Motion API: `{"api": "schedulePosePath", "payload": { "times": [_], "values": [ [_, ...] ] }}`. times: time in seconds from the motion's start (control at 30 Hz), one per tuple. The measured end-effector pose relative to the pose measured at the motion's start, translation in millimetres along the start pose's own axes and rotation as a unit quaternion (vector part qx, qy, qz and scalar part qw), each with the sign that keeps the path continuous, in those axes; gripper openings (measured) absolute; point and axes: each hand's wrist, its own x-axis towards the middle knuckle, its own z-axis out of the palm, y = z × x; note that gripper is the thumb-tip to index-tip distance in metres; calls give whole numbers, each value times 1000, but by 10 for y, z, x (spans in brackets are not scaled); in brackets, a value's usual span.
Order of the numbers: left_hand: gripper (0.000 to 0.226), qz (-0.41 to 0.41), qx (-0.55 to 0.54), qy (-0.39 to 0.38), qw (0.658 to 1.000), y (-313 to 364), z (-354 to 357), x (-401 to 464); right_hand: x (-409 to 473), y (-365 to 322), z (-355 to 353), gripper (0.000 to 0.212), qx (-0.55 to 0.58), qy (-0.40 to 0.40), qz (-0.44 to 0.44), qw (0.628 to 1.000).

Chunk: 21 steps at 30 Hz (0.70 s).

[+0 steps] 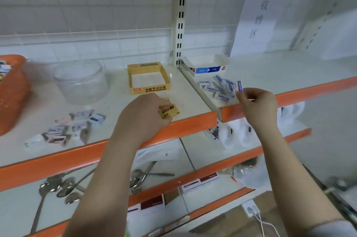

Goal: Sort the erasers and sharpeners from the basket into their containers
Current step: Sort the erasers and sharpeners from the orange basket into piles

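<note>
My left hand (146,113) grips yellow 2B erasers (170,111) just in front of the open yellow 2B box (148,90). My right hand (257,101) pinches a blue-and-white eraser (239,86) upright beside a pile of several like erasers (218,87). Behind that pile stands a white-and-blue box (207,69). The orange basket (13,92) sits at the far left with small items inside. A clear plastic jar (81,80) stands between basket and yellow box. Several small sharpeners (67,128) lie in a heap on the left of the shelf.
The shelf has an orange front edge (77,157) and a white slotted upright (180,16) dividing two bays. A paper sign (257,18) hangs on the back grid. Lower shelves hold metal spoons (61,188), plastic bags (231,134) and boxes.
</note>
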Motion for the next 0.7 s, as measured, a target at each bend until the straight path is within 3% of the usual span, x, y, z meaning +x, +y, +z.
{"api": "schedulePosePath", "payload": {
  "times": [0.1,0.2,0.37,0.57,0.7],
  "values": [
    [40,-2,1,-10,1000,-17,70,108,311,155,48,13,-37,15,49,998],
    [39,-2,7,-1,1000,-53,88,200,518,262,121,32,-85,22,77,993],
    [37,-16,11,5,1000,-127,83,259,597,302,213,27,-136,-15,101,985],
    [43,-58,16,-7,998,-277,66,252,403,158,266,23,-133,40,9,990],
    [42,-97,8,-10,995,-373,46,236,16,-74,385,18,-59,-19,-74,995]
  ]
}}
